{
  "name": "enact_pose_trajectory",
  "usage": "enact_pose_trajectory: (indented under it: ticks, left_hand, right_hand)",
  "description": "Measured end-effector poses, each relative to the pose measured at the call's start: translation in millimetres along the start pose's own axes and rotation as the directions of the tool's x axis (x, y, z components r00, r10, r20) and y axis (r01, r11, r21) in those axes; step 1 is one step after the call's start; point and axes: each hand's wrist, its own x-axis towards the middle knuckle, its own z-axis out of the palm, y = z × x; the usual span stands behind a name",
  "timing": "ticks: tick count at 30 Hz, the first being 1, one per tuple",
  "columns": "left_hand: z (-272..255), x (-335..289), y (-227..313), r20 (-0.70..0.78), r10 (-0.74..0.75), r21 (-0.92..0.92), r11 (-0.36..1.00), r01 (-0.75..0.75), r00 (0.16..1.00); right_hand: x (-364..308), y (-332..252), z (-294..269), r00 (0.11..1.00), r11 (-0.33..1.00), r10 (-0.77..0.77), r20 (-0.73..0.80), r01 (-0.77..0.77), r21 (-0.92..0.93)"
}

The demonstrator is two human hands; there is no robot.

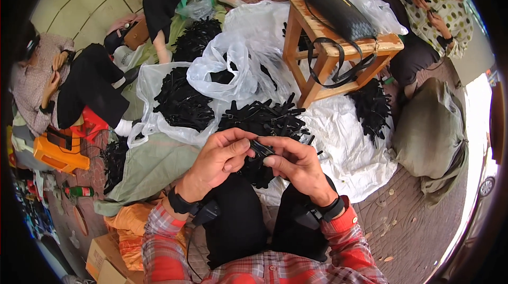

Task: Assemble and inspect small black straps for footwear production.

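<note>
My left hand [221,158] and my right hand [296,166] meet in front of my knees. Between their fingertips is a slim black clip-like piece [261,149] with a shiny edge, pinched from both sides; the fingers cover part of it. Just beyond, a heap of similar black pieces [264,117] lies on white sheeting, and some of it shows below my hands. Another pile of black pieces [180,98] spreads over clear plastic to the far left of my hands.
A wooden stool [324,51] bears a black handbag [338,11]. Further black pieces [371,106] lie beside it. A stuffed grey-green sack [431,130] stands right, an orange crate-like object [58,151] left. Three other people sit around the white sheet [344,162], their hands raised before them.
</note>
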Motion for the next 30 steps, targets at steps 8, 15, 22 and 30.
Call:
enact_pose_trajectory:
  ticks: [8, 15, 22, 30]
  left_hand:
    - [-4.4, -6.7, -7.6, 0.169, -0.131, -0.189, 0.968, 0.163, 0.977]
    - [0.4, -17.3, -5.4, 0.144, -0.133, -0.079, 0.986, 0.145, 0.981]
    - [7.8, -13.2, -20.4, 0.006, -0.157, -0.208, 0.966, 0.155, 0.988]
    - [-18.1, -6.6, -27.5, -0.043, -0.144, -0.48, 0.871, 0.106, 0.989]
  right_hand:
    - [-12.9, -8.7, -2.6, 0.977, 0.964, 0.066, 0.204, -0.115, 0.24]
    - [-16.9, -10.7, -3.2, 0.981, 0.998, -0.036, 0.193, 0.024, 0.064]
    - [-16.6, -0.5, 1.4, 0.999, 0.943, 0.044, -0.022, -0.035, 0.332]
    - [-13.1, -1.9, -3.1, 0.986, 0.955, 0.057, -0.157, -0.008, 0.296]
